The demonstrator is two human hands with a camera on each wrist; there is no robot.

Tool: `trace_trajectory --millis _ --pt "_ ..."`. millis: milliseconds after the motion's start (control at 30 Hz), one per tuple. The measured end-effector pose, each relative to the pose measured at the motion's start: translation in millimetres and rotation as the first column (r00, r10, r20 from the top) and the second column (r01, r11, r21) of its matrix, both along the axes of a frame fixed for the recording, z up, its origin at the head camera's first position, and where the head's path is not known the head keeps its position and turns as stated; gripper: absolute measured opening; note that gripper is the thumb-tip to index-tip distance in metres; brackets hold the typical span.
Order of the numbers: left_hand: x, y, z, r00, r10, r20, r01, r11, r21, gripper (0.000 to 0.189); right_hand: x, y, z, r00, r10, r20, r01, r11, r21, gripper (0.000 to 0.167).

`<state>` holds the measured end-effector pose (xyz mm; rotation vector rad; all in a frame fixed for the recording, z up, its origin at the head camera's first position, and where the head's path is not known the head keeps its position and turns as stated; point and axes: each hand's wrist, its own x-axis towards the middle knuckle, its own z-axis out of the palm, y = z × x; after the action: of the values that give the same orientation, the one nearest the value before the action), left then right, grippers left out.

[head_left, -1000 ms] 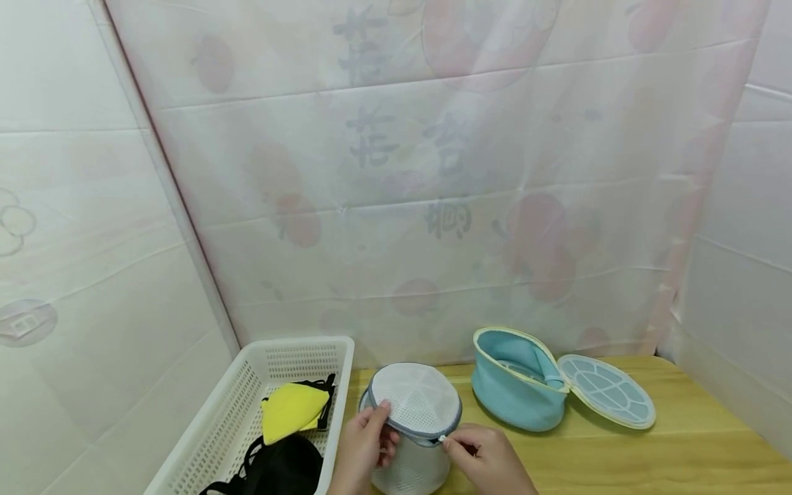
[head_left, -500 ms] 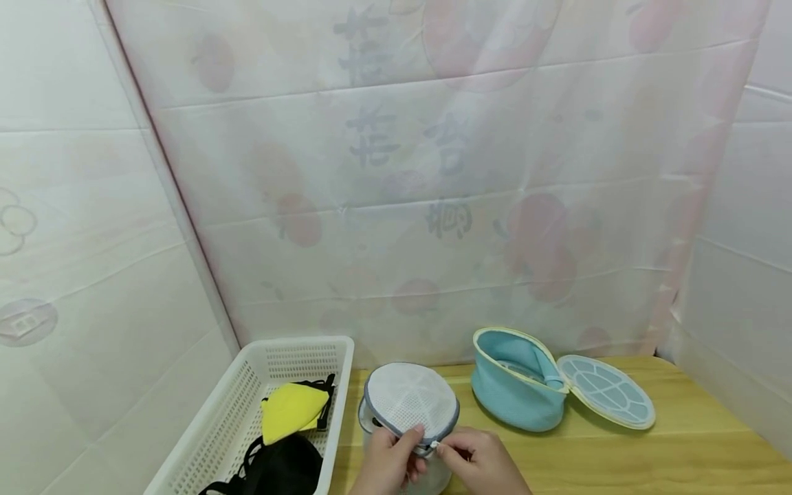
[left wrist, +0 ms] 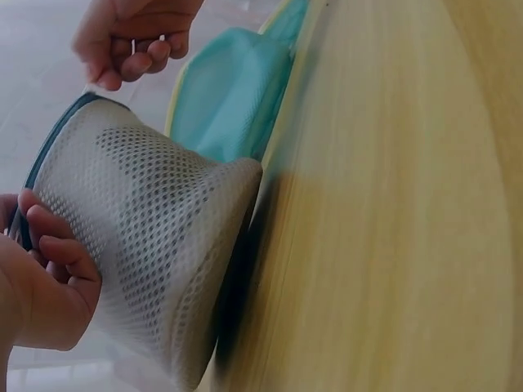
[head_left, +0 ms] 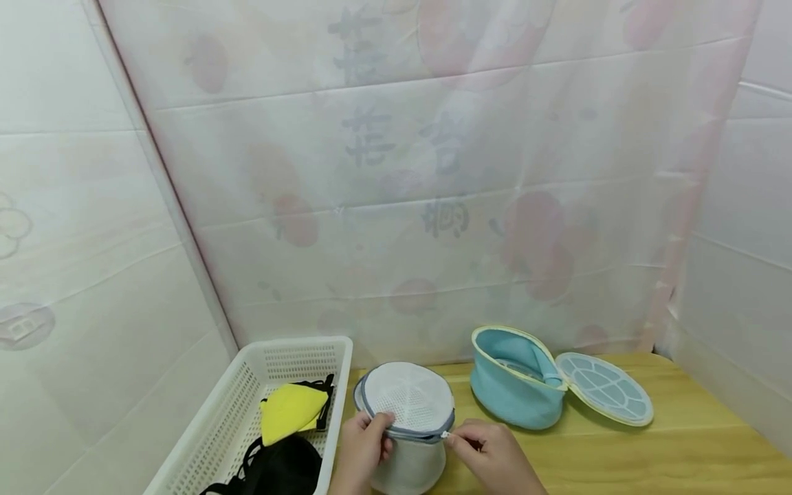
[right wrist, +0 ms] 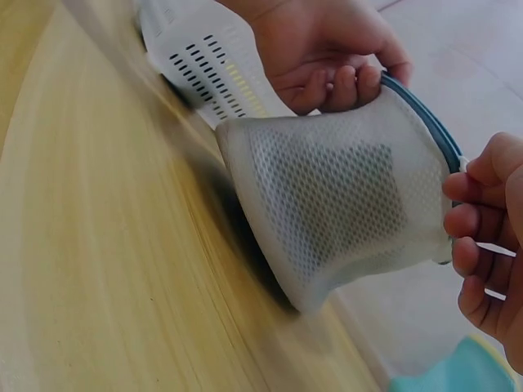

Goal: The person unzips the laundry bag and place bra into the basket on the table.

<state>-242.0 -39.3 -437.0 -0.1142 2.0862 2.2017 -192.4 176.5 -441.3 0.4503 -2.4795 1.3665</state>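
Observation:
A white mesh laundry bag [head_left: 408,467] with a blue-grey zipped rim stands on the table in front of me. Its round lid [head_left: 411,395] lies over the top, and the left part of the rim shows a gap. My left hand [head_left: 364,447] pinches the rim at the front left, thumb on top. At the front right, my right hand [head_left: 495,454] pinches the small white zipper pull [head_left: 445,434]. Something dark shows through the mesh wall [right wrist: 327,196] in the right wrist view.
Left of the bag is a white plastic basket [head_left: 343,412] with a yellow cup-shaped piece [head_left: 291,412] and a black one [head_left: 281,464] with straps. A teal zip bag [head_left: 516,395] stands at the back right, its lid [head_left: 606,388] folded out on the wooden table [head_left: 680,447].
My left hand moved along the rim toward the zipper pull, then back to the left. My right hand, still on the pull, shifted slightly left and then right.

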Motion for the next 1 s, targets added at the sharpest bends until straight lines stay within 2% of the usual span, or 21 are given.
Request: trace_trajectory --millis 133,267,433,567,667,733,800,867,933,1000 --pt "-3.6 -1.7 1.1 0.995 0.1 0.005 -0.101 0.995 0.028 0.015 0.0 1 -0.2 1.0 -0.025 -0.011 0.025 1.0 0.012 0.027" --pt "-5.4 -2.8 0.2 0.989 0.151 -0.006 -0.15 0.987 0.054 0.016 -0.8 2 -1.3 0.999 -0.027 -0.028 0.028 1.0 0.011 0.028" --pt "-5.7 -2.3 -1.8 0.988 0.154 -0.004 -0.153 0.986 0.06 0.018 -1.7 4 -1.9 0.998 -0.061 -0.019 0.061 0.998 0.0 0.026" --pt "-5.6 -1.0 -2.8 0.986 0.164 -0.004 -0.164 0.985 0.054 0.016 -2.3 7 -3.1 0.99 -0.132 0.039 0.134 0.99 -0.035 0.023" --pt "-4.8 -0.2 -2.8 0.987 0.158 -0.008 -0.158 0.986 0.054 0.014 -3.0 10 -4.1 0.977 -0.194 0.092 0.2 0.979 -0.051 0.02" --pt "-3.9 0.2 -3.0 0.99 0.138 -0.012 -0.137 0.989 0.058 0.014 -3.9 12 -4.0 0.966 -0.228 0.125 0.236 0.97 -0.054 0.017" --pt "-2.5 0.4 -3.4 0.996 0.086 -0.015 -0.085 0.994 0.062 0.015 -4.8 14 -3.6 0.95 -0.263 0.168 0.275 0.96 -0.053 0.014" --pt "-0.9 0.6 -4.3 1.0 0.011 -0.019 -0.01 0.998 0.058 0.017 -6.4 15 -3.3 0.93 -0.305 0.207 0.318 0.947 -0.035 0.013" --pt "1.3 1.0 -4.8 0.997 -0.08 -0.024 0.081 0.996 0.038 0.02 -8.1 16 -3.7 0.909 -0.352 0.224 0.361 0.932 -0.003 0.009" --pt "3.8 2.4 -4.8 0.988 -0.153 -0.03 0.153 0.988 0.011 0.023 -9.5 17 -4.6 0.899 -0.396 0.186 0.396 0.917 0.035 0.01"
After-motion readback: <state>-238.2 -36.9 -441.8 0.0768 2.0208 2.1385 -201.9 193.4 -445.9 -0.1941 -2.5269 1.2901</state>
